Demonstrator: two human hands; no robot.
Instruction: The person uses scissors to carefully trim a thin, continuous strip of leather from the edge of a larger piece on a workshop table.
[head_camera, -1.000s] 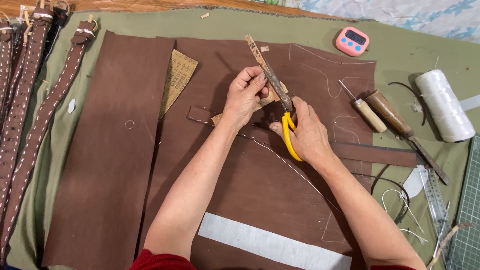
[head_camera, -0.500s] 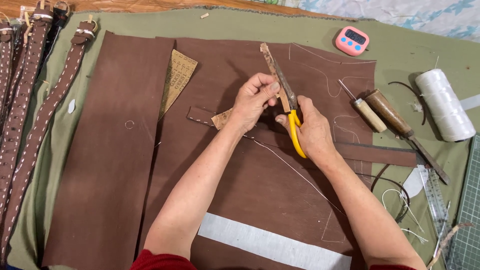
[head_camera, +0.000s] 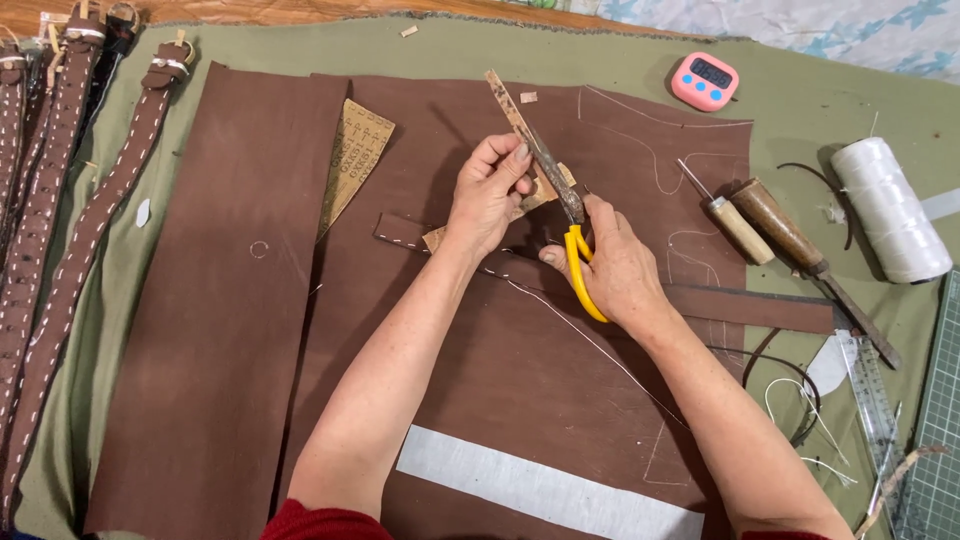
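Over the brown leather sheets (head_camera: 520, 400) on the worktop, your right hand (head_camera: 618, 268) is clamped on yellow-handled pliers (head_camera: 570, 225), whose tip grips a narrow leather strip (head_camera: 512, 110) w/ your left hand (head_camera: 490, 190) pinching that strip just beside the tip. Strip runs diagonally up-left above both hands; pink timer (head_camera: 705, 82), two wooden-handled awls (head_camera: 765, 225) & white thread spool (head_camera: 888, 210) lie well apart at right, stitched belts (head_camera: 70, 230) at left.
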